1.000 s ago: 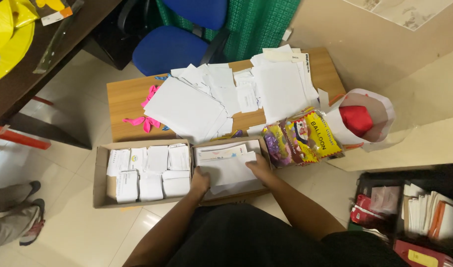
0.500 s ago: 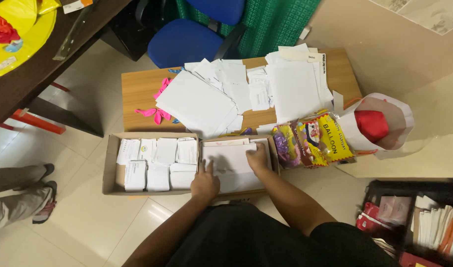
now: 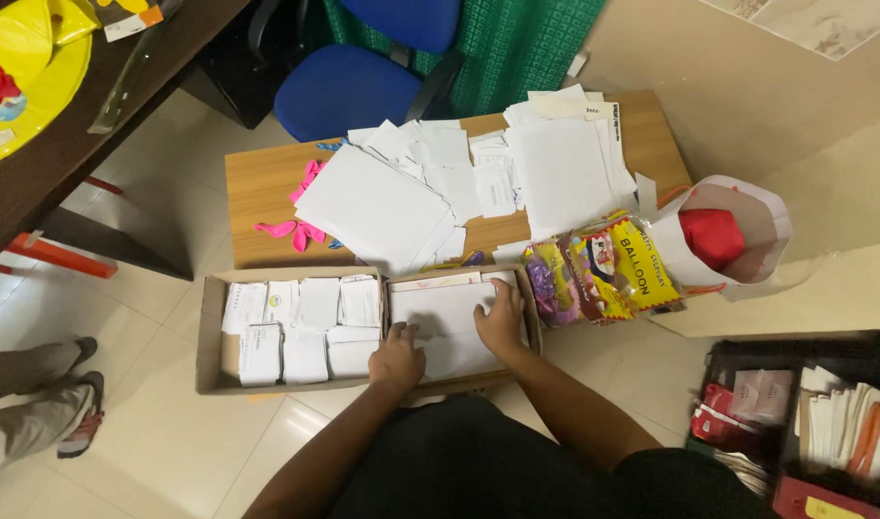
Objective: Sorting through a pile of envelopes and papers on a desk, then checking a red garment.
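A shallow cardboard box (image 3: pixel 208 351) lies on the floor in front of me. Its left half holds several stacks of small white envelopes (image 3: pixel 300 327). Its right half holds a stack of large white sheets (image 3: pixel 440 317). My left hand (image 3: pixel 397 359) rests palm down on the near left part of that stack, fingers together. My right hand (image 3: pixel 502 317) presses flat on the stack's right side near the box wall. Neither hand lifts anything.
A low wooden table (image 3: pixel 257 187) behind the box carries spread white papers (image 3: pixel 382 207) and pink balloons (image 3: pixel 300 231). Balloon packets (image 3: pixel 603 274) and a white bag with a red thing (image 3: pixel 714 235) lie right. Blue chair (image 3: pixel 348 86) behind, another person's feet (image 3: pixel 74 404) left, bins of packets (image 3: pixel 805 413) right.
The view has shifted a little, so the box and table sit lower and further right. Both hands stay on the large sheets, the left one slid slightly nearer me.
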